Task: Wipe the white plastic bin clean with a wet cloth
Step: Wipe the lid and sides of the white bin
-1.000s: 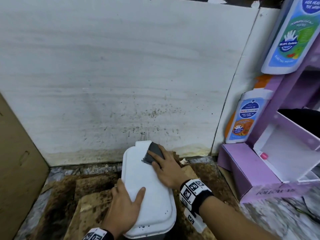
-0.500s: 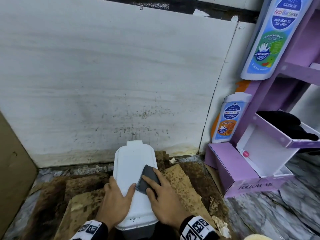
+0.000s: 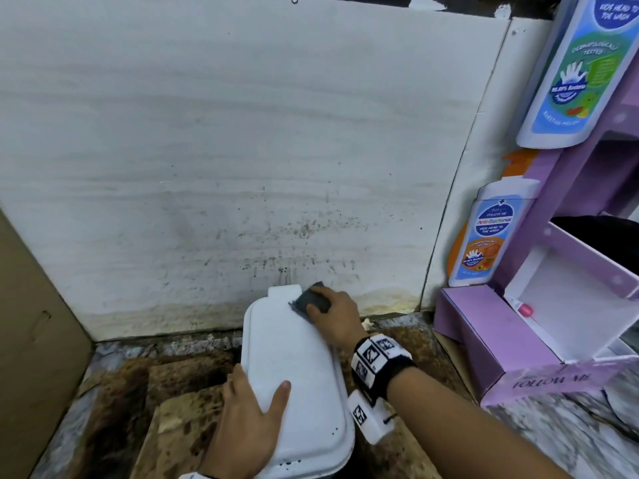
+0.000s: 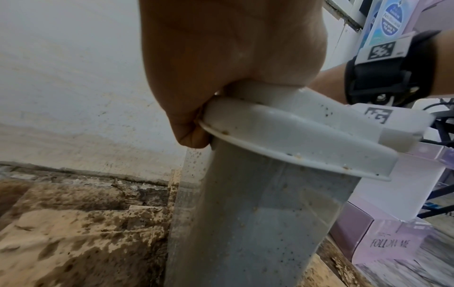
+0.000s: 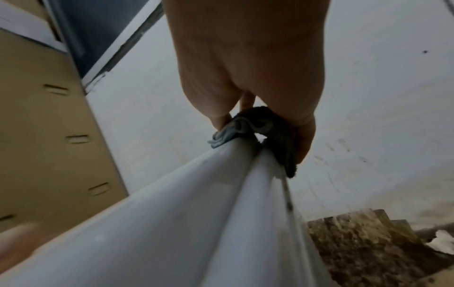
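Note:
A white plastic bin with its lid shut stands on the floor against the wall. My left hand grips the lid's near left edge, thumb on top and fingers curled under the rim. The bin's grey speckled body shows below the lid. My right hand holds a dark grey cloth down on the far right corner of the lid. In the right wrist view the cloth is bunched between thumb and fingers over the lid's edge.
A stained white wall rises right behind the bin. A purple cardboard display stand with bottle-shaped signs fills the right. A brown cardboard panel leans at the left. Dirty, stained cardboard sheets cover the floor.
My right hand drew the cloth back along the lid to its middle, then pushed it out to the far corner again. The left hand kept its hold.

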